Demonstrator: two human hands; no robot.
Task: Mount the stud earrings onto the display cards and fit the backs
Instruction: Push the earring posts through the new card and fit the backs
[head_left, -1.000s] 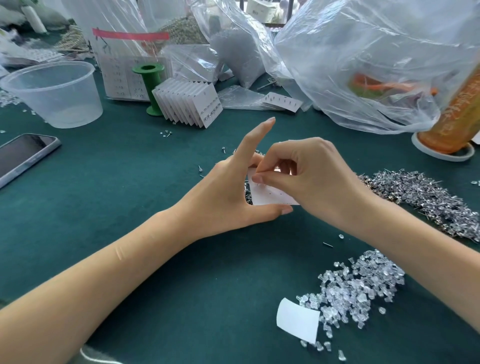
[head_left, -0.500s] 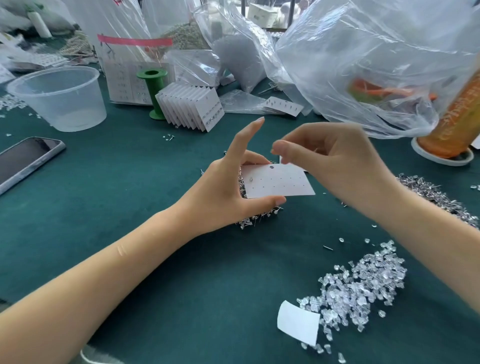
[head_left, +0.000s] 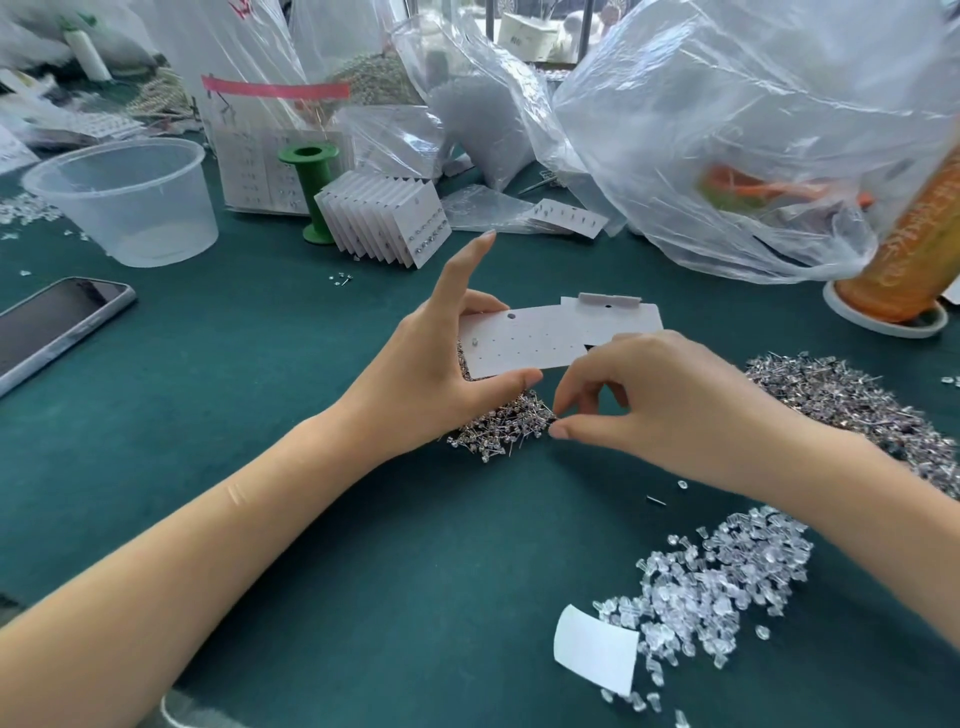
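The left hand (head_left: 431, 374) held the display card (head_left: 540, 340) above the counter (head_left: 260, 415). Its thumb pinched the card's lower edge, curled fingers supported it from behind, and the index finger stood straight, pointing toward 12 o'clock. One stud (head_left: 475, 342) sat in the card near its 9 o'clock end; the remaining holes appeared empty. The right hand (head_left: 670, 400) was at 3 o'clock of the small stud pile (head_left: 501, 423), with thumb and index finger narrowed almost to touching at the pile's edge. Whether a stud was already gripped between them could not be determined. A larger heap of studs (head_left: 852, 400) lay at 3 o'clock of the hands, and the clear backs (head_left: 722, 587) lay at 5 o'clock, beside a curled paper slip (head_left: 595, 647).

Probable faults: the studs lay tangled, so the pinch could lift several at once or scatter them across the counter. A stud gripped by its head at an angle would probably miss its hole or bend its post. The card, held at one end only, could flex or pivot under insertion pressure.

Compared with half a second earlier, the right hand had descended from its raised position near the card's upper edge to the pile. The card appeared more fully exposed, and a second card edge showed behind it.
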